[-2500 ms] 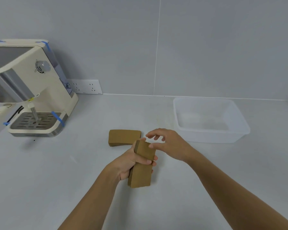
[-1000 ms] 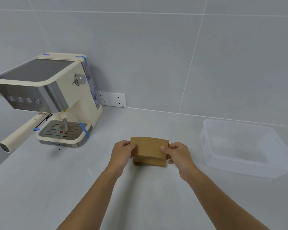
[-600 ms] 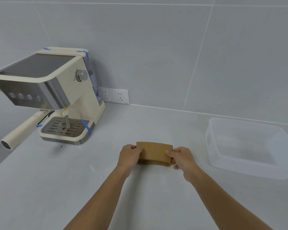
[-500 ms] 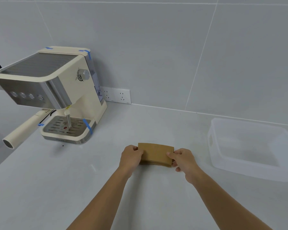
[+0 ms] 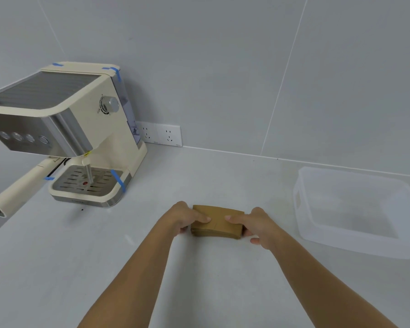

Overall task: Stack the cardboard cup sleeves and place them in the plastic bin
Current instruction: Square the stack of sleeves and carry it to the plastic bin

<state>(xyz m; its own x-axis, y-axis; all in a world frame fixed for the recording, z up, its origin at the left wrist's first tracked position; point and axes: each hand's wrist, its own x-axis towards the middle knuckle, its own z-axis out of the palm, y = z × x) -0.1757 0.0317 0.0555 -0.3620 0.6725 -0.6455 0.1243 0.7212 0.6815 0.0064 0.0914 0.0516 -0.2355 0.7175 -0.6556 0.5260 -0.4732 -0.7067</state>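
The left hand (image 5: 184,217) and right hand (image 5: 260,224) clasped opposite ends of a flat stack of brown cardboard cup sleeves (image 5: 217,223), thumbs pressed on top, on the pale grey counter (image 5: 57,268). The clear plastic bin (image 5: 355,240) stood right; a cream espresso machine (image 5: 81,129) farther left.

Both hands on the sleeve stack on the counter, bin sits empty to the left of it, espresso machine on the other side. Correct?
Not quite: the head view shows the plastic bin right of the sleeve stack, and the espresso machine on the left. The rest holds: the left hand and right hand both grip the stack on the counter; the bin is empty.
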